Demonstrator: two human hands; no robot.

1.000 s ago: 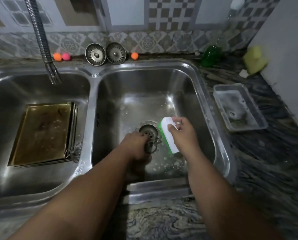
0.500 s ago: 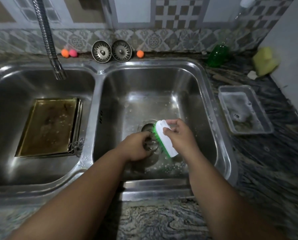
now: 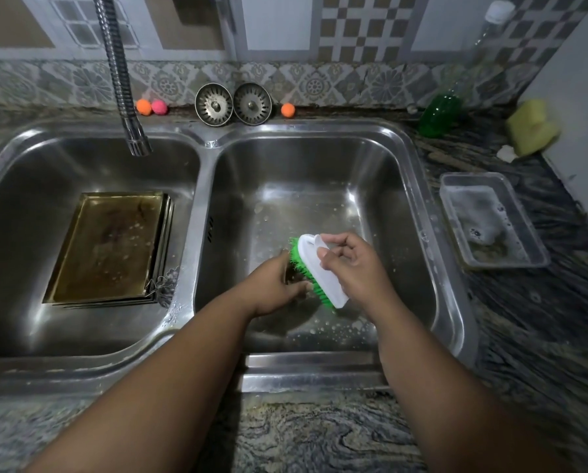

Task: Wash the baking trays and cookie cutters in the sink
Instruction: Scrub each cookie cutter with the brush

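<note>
- steel sink (image 3: pixel 320 155), right basin: our right hand (image 3: pixel 352 266) grips the brush (image 3: pixel 325 273); our left hand (image 3: pixel 272 290) curls its fingers round a half-hidden cookie cutter (image 3: pixel 293 280).
- we fear hard scrubbing could knock the wet cutter loose.

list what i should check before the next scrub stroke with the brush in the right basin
1. Right hand grips the brush: ok, fingers curl round its white back.
2. Left hand holds the small item being scrubbed: ok, though the item is mostly hidden.
3. Green bristles face the item: ok.
4. Item clean: cannot tell.
5. Work is over the right basin: ok.
6. Baking trays in the left basin clean: not ok, the top one shows brown stains.
</note>
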